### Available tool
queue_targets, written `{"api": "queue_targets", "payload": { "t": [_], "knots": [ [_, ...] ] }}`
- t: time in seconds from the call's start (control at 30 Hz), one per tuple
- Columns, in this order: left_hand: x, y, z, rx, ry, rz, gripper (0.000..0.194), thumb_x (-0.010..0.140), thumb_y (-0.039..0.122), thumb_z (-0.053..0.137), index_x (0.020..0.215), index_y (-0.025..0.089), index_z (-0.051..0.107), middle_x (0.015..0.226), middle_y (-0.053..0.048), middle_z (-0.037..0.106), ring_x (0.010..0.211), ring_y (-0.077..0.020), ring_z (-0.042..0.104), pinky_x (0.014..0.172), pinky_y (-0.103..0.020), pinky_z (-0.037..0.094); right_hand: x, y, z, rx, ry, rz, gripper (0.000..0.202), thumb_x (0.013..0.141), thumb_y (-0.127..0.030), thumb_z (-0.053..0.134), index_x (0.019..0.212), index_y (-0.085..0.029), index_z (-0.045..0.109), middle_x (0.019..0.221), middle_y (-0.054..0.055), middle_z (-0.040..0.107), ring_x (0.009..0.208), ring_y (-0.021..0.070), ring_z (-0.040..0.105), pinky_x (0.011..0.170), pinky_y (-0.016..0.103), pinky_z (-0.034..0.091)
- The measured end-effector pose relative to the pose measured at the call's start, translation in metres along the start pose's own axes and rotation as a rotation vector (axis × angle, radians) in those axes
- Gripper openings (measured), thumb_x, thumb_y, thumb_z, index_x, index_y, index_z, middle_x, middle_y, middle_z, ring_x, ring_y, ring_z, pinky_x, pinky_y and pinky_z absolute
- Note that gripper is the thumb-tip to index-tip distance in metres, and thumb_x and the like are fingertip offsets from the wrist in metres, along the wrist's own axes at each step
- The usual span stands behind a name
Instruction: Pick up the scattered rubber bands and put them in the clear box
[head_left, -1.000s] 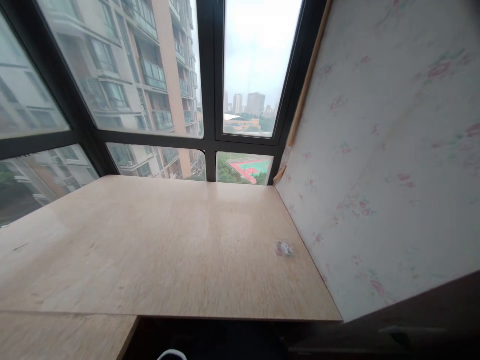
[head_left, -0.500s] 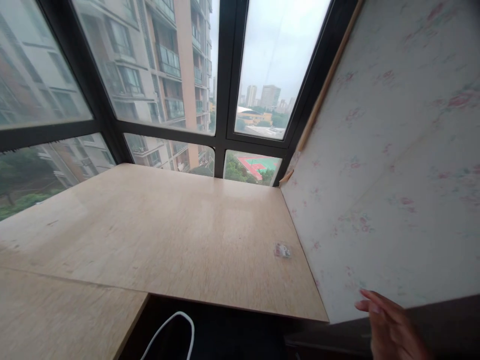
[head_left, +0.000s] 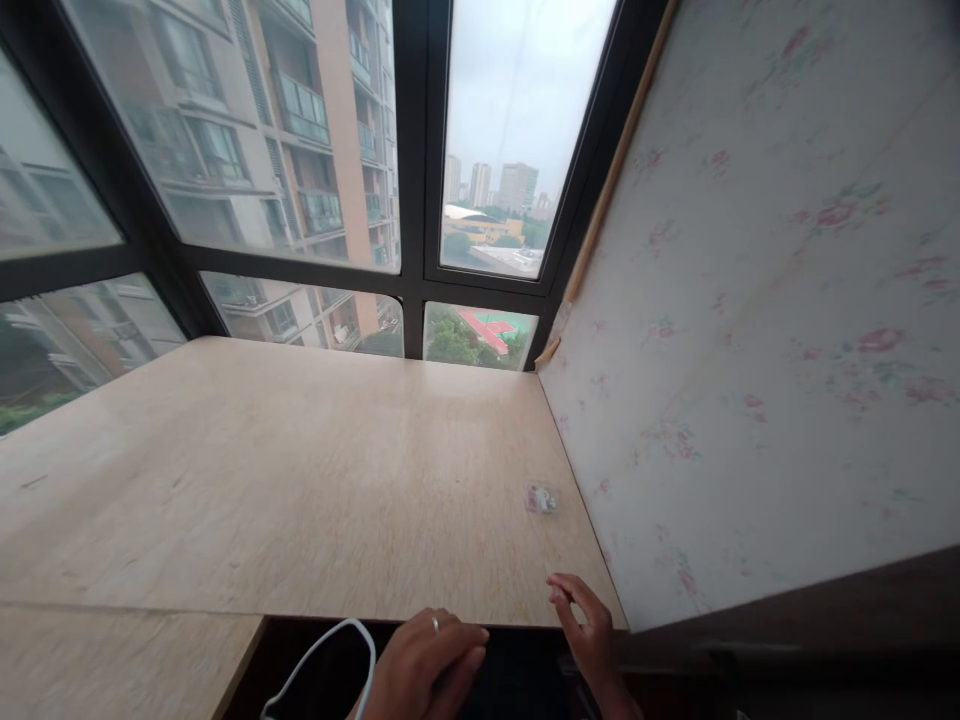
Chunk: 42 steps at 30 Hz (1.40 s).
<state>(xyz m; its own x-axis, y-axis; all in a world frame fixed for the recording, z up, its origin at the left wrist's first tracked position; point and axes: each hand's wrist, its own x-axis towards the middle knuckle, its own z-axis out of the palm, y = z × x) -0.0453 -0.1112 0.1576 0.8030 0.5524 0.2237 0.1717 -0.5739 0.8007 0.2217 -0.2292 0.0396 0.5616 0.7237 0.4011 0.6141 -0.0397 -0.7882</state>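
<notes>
A small clear plastic box with tiny pale and reddish bits inside lies on the beige stone-look ledge, close to the wall. Below it, at the ledge's front edge, is my right hand. Its fingers are loosely bent, thumb and fingertip near each other, and I see nothing between them. My left hand, with a ring on one finger, is at the bottom middle, just in front of the edge. Its fingers point right and are loosely curved with a gap to the thumb; no object shows in it. Neither hand touches the box.
A white cable loops up beside my left hand in front of the dark gap under the ledge. Flower-patterned wall rises on the right. Dark-framed windows stand behind the ledge. A lower-left slab adjoins it.
My left hand has come into view from below. My right hand has moved left to the ledge's front edge, its fingers more bent. The view has turned slightly right; the box lies still.
</notes>
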Motion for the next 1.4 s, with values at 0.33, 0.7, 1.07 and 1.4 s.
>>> {"api": "queue_targets", "payload": {
  "t": [0.33, 0.7, 1.07, 1.4],
  "knots": [
    [0.045, -0.099, 0.048, -0.018, 0.055, -0.278, 0.032, 0.093, 0.038, 0.042, 0.101, 0.019, 0.066, 0.098, -0.007, 0.070, 0.091, -0.0203, 0.064, 0.082, -0.032, 0.050, 0.001, 0.023, 0.035, -0.052, 0.036, 0.126, 0.029, 0.088, -0.040, 0.052, 0.085, -0.019, 0.072, 0.085, 0.008, 0.071, 0.081, 0.0234, 0.068, 0.073, 0.030, 0.055],
    [0.066, -0.140, 0.075, 0.216, 0.178, -0.441, 0.021, 0.085, 0.026, 0.049, 0.093, 0.022, 0.068, 0.082, -0.001, 0.072, 0.074, -0.0155, 0.066, 0.068, -0.025, 0.042, 0.003, 0.027, 0.033, -0.100, 0.009, 0.170, 0.032, 0.089, -0.041, 0.048, 0.087, -0.018, 0.069, 0.086, 0.009, 0.071, 0.082, 0.0212, 0.066, 0.073, 0.030, 0.053],
    [0.068, -0.145, 0.077, 0.207, 0.258, -0.477, 0.026, 0.084, 0.032, 0.046, 0.093, 0.022, 0.068, 0.083, -0.001, 0.073, 0.072, -0.0167, 0.066, 0.068, -0.026, 0.045, 0.003, 0.027, 0.033, -0.084, -0.019, 0.208, 0.029, 0.090, -0.037, 0.047, 0.088, -0.018, 0.068, 0.087, 0.009, 0.070, 0.083, 0.0208, 0.066, 0.072, 0.027, 0.052],
    [0.070, -0.152, 0.080, 0.177, 0.380, -0.477, 0.028, 0.083, 0.038, 0.045, 0.088, 0.022, 0.067, 0.080, -0.003, 0.072, 0.068, -0.0181, 0.067, 0.064, -0.027, 0.049, 0.000, 0.030, 0.037, -0.155, -0.075, 0.160, 0.026, 0.092, -0.032, 0.043, 0.089, -0.020, 0.066, 0.087, 0.007, 0.069, 0.082, 0.0197, 0.065, 0.072, 0.027, 0.051]
  ]
}}
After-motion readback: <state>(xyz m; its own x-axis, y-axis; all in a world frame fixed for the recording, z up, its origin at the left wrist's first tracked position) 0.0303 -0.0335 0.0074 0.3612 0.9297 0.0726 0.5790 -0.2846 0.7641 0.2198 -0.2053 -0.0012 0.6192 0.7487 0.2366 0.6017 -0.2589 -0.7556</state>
